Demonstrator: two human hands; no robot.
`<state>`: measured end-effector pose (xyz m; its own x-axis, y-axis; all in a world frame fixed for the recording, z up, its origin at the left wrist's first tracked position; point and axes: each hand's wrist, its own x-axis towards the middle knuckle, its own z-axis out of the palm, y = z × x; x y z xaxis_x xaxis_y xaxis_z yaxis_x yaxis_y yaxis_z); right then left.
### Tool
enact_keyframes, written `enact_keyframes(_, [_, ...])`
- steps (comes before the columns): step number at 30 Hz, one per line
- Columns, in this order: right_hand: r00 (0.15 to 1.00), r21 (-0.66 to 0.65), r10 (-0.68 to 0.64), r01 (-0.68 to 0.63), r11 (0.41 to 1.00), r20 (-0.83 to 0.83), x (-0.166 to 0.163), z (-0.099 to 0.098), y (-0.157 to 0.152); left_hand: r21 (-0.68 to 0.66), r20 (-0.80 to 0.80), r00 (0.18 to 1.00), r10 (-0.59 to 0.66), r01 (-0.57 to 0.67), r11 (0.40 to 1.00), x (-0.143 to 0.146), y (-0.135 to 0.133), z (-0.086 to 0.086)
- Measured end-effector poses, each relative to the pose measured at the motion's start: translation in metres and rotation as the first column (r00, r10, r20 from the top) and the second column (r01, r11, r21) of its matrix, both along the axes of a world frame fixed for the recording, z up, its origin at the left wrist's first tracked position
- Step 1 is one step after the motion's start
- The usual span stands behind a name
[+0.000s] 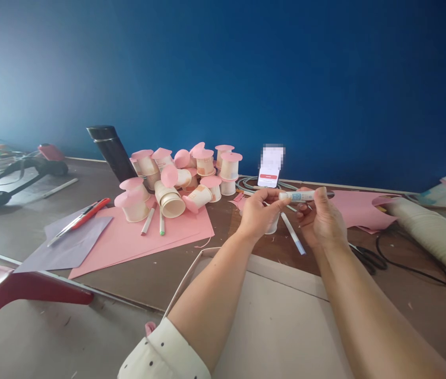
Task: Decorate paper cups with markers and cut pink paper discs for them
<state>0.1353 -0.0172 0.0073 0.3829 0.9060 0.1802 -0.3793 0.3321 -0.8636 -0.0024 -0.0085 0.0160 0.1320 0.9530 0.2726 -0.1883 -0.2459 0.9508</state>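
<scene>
A white glue stick [297, 196] with blue print is held level between my two hands, above the table. My left hand [257, 211] is closed on its left end. At its other end my right hand [328, 220] grips it, with the thumb on top. Just below my left hand stands a pale paper cup [272, 225], mostly hidden by the fingers. A white marker with a blue end [293, 234] lies on the table between the hands.
Several paper cups with pink paper roofs [229, 166] crowd the back, near a black bottle [114, 152]. A phone [270, 166] leans on the wall. Pink sheets [128, 250], a red cutter [78, 221], black scissors [365, 259] and stacked cups [428, 229] surround an open box [281, 321].
</scene>
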Motion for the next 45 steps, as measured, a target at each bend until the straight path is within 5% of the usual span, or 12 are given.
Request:
enact_keyframes(8, [0.981, -0.006, 0.174, -0.175, 0.985, -0.089, -0.003, 0.008, -0.007, -0.046, 0.015, 1.000, 0.024, -0.023, 0.999, 0.000, -0.001, 0.002])
enact_keyframes(33, [0.985, -0.004, 0.115, -0.117, 0.993, -0.130, 0.000, 0.003, -0.002, -0.013, -0.009, 1.000, 0.030, -0.030, 0.999, 0.000, 0.001, -0.001])
enact_keyframes(38, [0.971, -0.011, 0.221, -0.223, 0.975, -0.096, -0.009, 0.004, -0.007, -0.001, -0.004, 1.000, 0.022, -0.022, 1.000, 0.000, -0.002, 0.002])
enact_keyframes(41, [0.960, -0.027, 0.275, -0.277, 0.960, -0.058, -0.016, 0.006, -0.011, 0.064, -0.053, 0.998, 0.015, -0.012, 0.998, 0.000, -0.003, 0.002])
enact_keyframes(45, [0.970, 0.005, 0.227, -0.228, 0.974, -0.088, -0.015, 0.009, -0.011, 0.316, -0.268, 0.950, 0.160, -0.070, 0.946, -0.002, -0.002, 0.000])
